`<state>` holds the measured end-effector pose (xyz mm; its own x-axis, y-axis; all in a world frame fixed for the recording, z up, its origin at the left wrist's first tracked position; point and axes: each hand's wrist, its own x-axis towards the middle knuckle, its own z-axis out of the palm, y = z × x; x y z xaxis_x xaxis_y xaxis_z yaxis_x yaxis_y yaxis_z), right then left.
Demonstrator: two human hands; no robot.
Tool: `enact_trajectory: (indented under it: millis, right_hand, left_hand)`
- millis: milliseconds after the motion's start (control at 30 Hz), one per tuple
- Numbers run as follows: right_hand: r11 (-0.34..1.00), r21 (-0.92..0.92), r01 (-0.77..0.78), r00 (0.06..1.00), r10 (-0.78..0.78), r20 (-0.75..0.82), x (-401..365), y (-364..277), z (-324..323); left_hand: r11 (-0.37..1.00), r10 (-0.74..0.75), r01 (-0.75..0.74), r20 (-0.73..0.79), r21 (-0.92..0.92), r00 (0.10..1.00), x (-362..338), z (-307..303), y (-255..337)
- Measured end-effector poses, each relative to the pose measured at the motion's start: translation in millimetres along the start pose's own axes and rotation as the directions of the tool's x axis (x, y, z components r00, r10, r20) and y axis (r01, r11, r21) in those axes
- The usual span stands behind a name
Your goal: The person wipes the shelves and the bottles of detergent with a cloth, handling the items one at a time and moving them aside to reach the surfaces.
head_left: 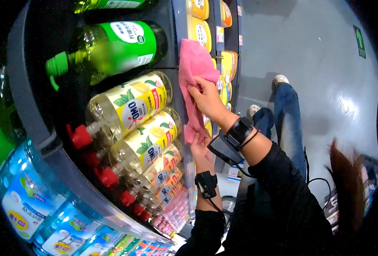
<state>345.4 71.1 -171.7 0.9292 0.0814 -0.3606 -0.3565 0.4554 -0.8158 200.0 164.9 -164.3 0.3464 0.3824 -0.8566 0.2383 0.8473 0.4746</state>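
A pink cloth (196, 62) lies along the front edge of a dark shelf (178, 25), partly over the price strip. My right hand (208, 100) pinches the middle of the cloth between thumb and fingers. Closer to me, my left hand (201, 147) has its fingers closed on the cloth's lower end. Both wrists wear black straps with small devices. Beside the cloth, on the shelf, clear OMO bottles (144, 100) with red pump tops are lined up. A green-labelled bottle (127, 49) with a green pump stands past them.
The view is turned sideways. Yellow-labelled containers (201, 32) fill a lower shelf beyond the edge. Blue bottles (29, 200) stand on another shelf at lower left. My legs and light shoes (281, 80) are on the grey floor (321, 64), which bears a green arrow sign (359, 41).
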Motion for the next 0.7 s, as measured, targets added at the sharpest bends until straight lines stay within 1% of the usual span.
enact_trajectory:
  millis: [33,67,133,167,200,233,267,300,333,367,400,433,467,533,567,600,667,700]
  right_hand:
    - [0.999,-0.039,-0.001,1.000,0.002,0.027,-1,3,-1]
    - [0.999,-0.032,-0.004,1.000,0.004,0.012,-5,6,-1]
    - [1.000,-0.007,-0.028,1.000,0.028,-0.003,-23,8,6]
    - [0.996,-0.060,-0.061,0.998,0.060,-0.021,-32,4,7]
    - [0.996,-0.050,-0.068,0.997,0.067,-0.024,-42,7,9]
    - [0.993,-0.054,-0.101,0.994,0.098,-0.042,-52,17,12]
    - [0.990,-0.057,-0.132,0.990,0.128,-0.064,-60,22,15]
    - [0.992,0.016,-0.126,0.989,0.127,-0.071,-67,27,18]
    - [0.991,0.030,-0.127,0.988,0.130,-0.082,-70,25,17]
    - [0.992,0.043,-0.123,0.991,0.125,-0.047,-69,23,15]
    - [0.992,0.055,-0.115,0.993,0.116,-0.012,-67,22,13]
    - [0.984,0.152,-0.088,0.995,0.096,-0.042,-64,27,16]
    - [0.984,0.157,-0.089,0.994,0.098,-0.052,-55,16,10]
    - [0.997,-0.066,-0.027,0.994,0.020,-0.106,-31,-4,-3]
    - [0.998,-0.053,-0.031,0.994,0.026,-0.105,-19,-9,-7]
    - [0.998,-0.057,-0.035,0.994,0.029,-0.104,-13,-13,-9]
    - [0.976,-0.128,0.178,0.975,-0.193,-0.114,0,-18,-9]
    - [0.977,-0.060,0.203,0.972,-0.209,-0.109,3,-14,-2]
  left_hand:
    - [0.993,0.042,-0.042,0.000,0.114,0.999,-5,-8,0]
    - [0.991,0.037,-0.036,-0.002,0.129,0.999,-5,-20,0]
    - [0.998,0.056,-0.056,-0.011,0.010,0.998,2,-59,2]
    - [0.965,0.258,-0.262,0.288,-0.023,0.922,10,-93,-3]
    - [0.964,0.259,-0.267,0.284,-0.012,0.923,3,-96,2]
    - [0.991,0.133,-0.130,0.113,-0.034,0.985,-3,-95,7]
    - [0.997,-0.008,0.004,-0.055,-0.077,0.998,-9,-88,10]
    - [0.996,0.051,-0.060,-0.135,-0.067,0.990,-16,-80,8]
    - [0.997,0.053,-0.060,-0.136,-0.049,0.989,-25,-71,6]
    - [0.954,0.194,-0.171,-0.070,0.248,0.979,-33,-61,3]
    - [0.813,0.305,-0.281,0.038,0.511,0.952,-40,-51,0]
    - [0.789,0.252,-0.288,0.141,0.543,0.957,-48,-33,-3]
    - [0.785,0.247,-0.283,0.142,0.551,0.959,-54,-16,-6]
    - [0.852,0.154,-0.265,0.268,0.451,0.951,-60,11,-11]
    - [0.562,0.375,-0.474,0.302,0.678,0.877,-48,17,-16]
    - [0.566,0.373,-0.470,0.298,0.677,0.879,-43,22,-18]
    - [0.800,0.225,-0.228,0.076,0.555,0.971,-44,50,-18]
    - [0.879,0.098,-0.134,0.100,0.458,0.990,-42,46,-12]
